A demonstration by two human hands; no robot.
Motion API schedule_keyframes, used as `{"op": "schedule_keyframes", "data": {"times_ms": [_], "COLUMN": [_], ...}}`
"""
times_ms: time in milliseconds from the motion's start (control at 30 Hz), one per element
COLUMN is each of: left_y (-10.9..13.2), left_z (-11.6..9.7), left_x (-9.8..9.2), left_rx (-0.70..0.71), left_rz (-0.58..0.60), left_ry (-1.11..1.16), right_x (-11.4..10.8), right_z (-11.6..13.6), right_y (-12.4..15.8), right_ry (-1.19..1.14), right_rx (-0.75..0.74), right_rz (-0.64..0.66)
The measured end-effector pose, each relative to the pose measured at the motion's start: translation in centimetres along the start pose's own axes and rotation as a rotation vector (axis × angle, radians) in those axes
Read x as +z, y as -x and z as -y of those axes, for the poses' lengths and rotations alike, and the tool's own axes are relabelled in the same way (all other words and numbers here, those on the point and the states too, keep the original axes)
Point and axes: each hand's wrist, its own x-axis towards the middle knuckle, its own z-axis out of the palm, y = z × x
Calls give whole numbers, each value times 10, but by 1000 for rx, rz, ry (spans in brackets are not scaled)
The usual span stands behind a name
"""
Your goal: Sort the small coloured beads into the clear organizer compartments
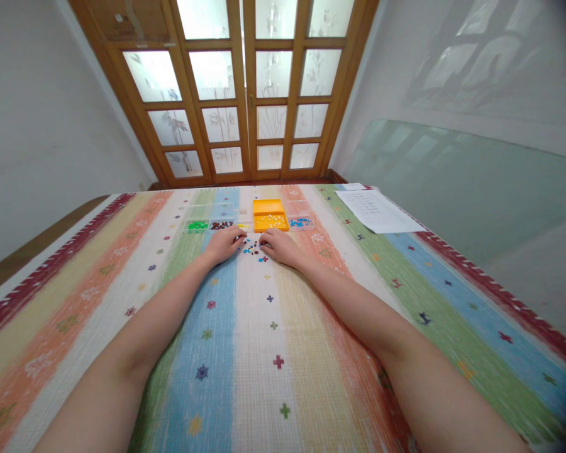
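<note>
Small loose pieces (251, 249) in blue, brown and a few other colours lie scattered on the striped tablecloth between my hands. My left hand (225, 244) rests at the left edge of this scatter, its fingers bent and close together. From the right, my right hand (279, 245) reaches in with curled fingers, beside the same pieces. Whatever the fingertips pinch is too small or hidden. Just beyond the hands stands an open yellow box (270, 223) holding small white pieces. Clear boxes flank it, with green pieces (198, 225), dark brown pieces (221, 224) and blue pieces (300, 222).
A few yellow pieces (242, 226) sit left of the yellow box. A printed sheet of paper (375, 211) lies at the far right of the table. Glazed wooden doors (249, 94) stand behind the table, and a glass panel (453, 182) leans along the right wall.
</note>
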Motion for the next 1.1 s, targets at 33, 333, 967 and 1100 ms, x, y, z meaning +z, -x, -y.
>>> {"op": "schedule_keyframes", "data": {"times_ms": [33, 333, 967, 1100], "left_y": [0, 0, -2, -3], "left_z": [-3, -21, -39, -41], "left_x": [0, 4, 7, 6], "left_rx": [15, 139, 266, 313], "left_rz": [16, 85, 185, 204], "left_ry": [-4, -38, 4, 10], "right_x": [0, 2, -30, -30], "right_z": [-1, -13, -89, -90], "right_y": [0, -3, 9, 11], "right_ry": [-7, -117, 30, 127], "right_rx": [1, 101, 591, 616], "right_rz": [3, -137, -569, -583]}}
